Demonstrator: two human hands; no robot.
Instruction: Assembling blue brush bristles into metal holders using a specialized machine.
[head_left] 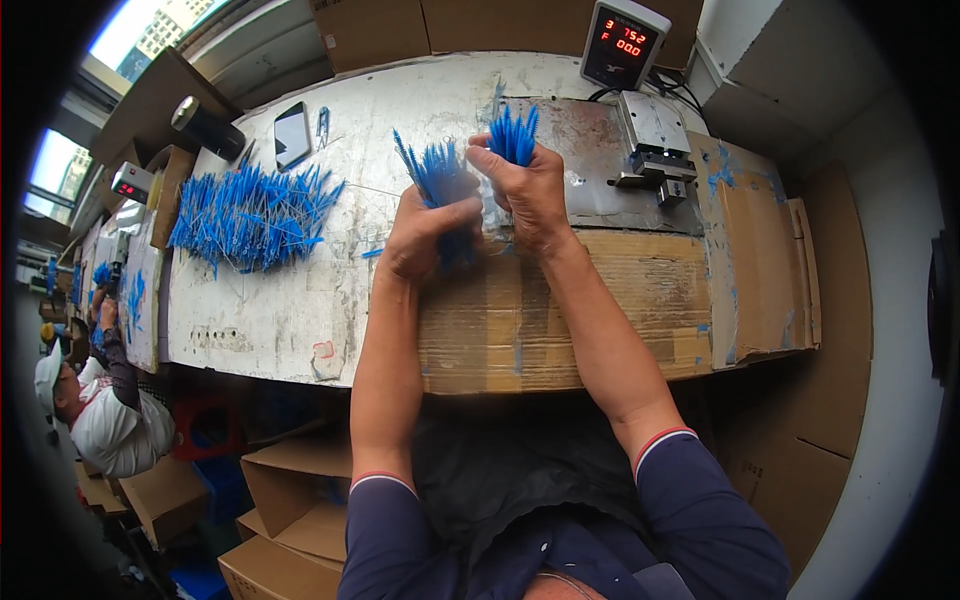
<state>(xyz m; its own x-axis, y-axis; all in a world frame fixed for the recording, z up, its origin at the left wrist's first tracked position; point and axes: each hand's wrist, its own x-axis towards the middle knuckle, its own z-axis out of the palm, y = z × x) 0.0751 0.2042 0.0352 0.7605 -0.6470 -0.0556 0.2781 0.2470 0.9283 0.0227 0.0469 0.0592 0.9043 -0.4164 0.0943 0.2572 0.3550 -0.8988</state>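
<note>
My left hand (410, 232) is closed around a bundle of thin blue wire brushes (437, 168), their tips fanning up and outward. Some blue also shows below that hand, blurred. Close beside it, my right hand (535, 198) grips a second, tighter bundle of blue brushes (513, 138) with the tips upward. The two hands are held near each other above the table, over the edge of a cardboard sheet (610, 300). A large heap of the same blue brushes (255, 218) lies on the white table (290, 320) to the left.
A small metal fixture (655, 150) on a steel plate stands at the right, below a box with a red digital display (625, 45). A phone (292, 136), small snips (322, 127) and a black cylinder (207, 128) lie behind the heap. Another person (110, 420) works at far left.
</note>
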